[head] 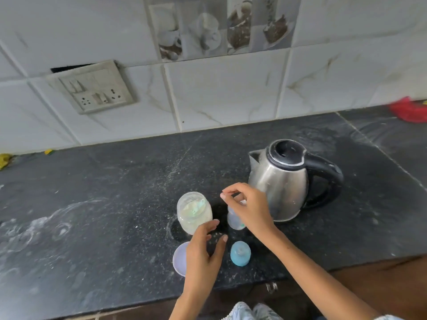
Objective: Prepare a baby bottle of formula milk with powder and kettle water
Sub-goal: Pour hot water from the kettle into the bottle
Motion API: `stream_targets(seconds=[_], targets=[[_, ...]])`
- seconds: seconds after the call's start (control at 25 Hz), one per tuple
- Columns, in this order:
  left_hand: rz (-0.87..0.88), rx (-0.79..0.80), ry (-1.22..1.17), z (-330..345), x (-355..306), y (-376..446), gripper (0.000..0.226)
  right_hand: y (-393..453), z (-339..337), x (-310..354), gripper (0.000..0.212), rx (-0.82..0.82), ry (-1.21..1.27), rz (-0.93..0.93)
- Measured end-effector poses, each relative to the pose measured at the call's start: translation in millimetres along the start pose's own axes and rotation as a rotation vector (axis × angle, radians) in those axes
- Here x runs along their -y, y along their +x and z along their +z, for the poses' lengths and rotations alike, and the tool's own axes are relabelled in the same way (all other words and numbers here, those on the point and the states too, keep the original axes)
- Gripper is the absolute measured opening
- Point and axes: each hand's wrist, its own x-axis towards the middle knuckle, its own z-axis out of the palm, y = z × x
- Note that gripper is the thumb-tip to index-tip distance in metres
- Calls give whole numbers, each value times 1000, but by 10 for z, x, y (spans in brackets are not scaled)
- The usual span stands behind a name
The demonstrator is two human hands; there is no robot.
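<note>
Hands over the baby bottle on the dark tabletop (115, 204)

The baby bottle (234, 219) stands before the kettle (280, 181), beside the powder jar (193, 212). Right hand (248, 210) grip narrow above it; left hand (203, 252) spread, empty.

Open bottle (234, 219) upright beside steel kettle (284, 181)

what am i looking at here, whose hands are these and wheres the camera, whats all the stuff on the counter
There is no machine here: a person wears one camera on the head, looking down at their own two bare hands. On the dark counter stand a steel kettle with its lid shut, an open jar of pale powder, and a small clear baby bottle. Nearer the edge lie the bottle's blue top and a pale lid. The right hand hovers over the bottle's mouth, fingers pinched; whether it holds anything is unclear. The left hand is open beside the jar.
</note>
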Motion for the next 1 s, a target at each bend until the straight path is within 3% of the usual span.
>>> stream_targets(seconds=[0.16,0.32,0.48,0.64,0.76,0.84,1.0], targets=[[55,105,-20,244,23,114,60,-323,-573,-30,13,-193,24,-6],[-59,124,26,491,0,259,89,-400,-1256,-127,17,-354,-149,-241],[-175,80,26,652,23,381,100,-156,-1735,-374,32,-329,-402,-386],[-228,14,-5,795,-15,434,94,120,-1892,-621,53,-96,-346,-283],[-214,-76,31,879,-84,477,76,281,-1932,-696,55,34,-180,-186],[-204,-102,48,898,-104,488,58,320,-1922,-727,54,38,-65,-191],[-204,-116,82,884,-111,511,52,452,-1989,-563,49,-3,56,-271]])
